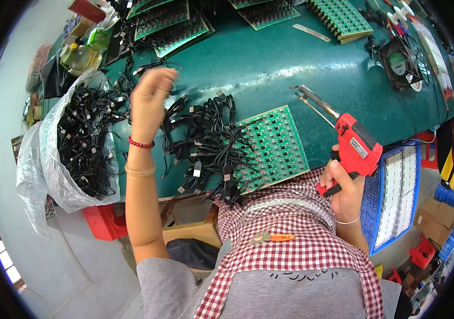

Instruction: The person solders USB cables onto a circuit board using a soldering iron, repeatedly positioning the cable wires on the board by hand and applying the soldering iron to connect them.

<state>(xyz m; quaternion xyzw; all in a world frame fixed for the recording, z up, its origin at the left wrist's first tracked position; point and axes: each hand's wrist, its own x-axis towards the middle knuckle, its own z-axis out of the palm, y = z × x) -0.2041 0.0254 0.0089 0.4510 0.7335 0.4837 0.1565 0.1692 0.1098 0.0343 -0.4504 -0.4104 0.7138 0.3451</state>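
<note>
Overhead view of a green counter (269, 64). The right hand (344, 186) is closed around the grip of a red pistol-shaped soldering gun (352, 143), its metal tip raised just right of a green panel of small circuit boards (277, 146). The left hand (150, 101) is lifted and motion-blurred; it appears loosely curled, perhaps pinching a strand from the tangle of black cables (206, 143) lying against the panel. A clear plastic bag of black cables (81, 143) stands at the counter's left end.
</note>
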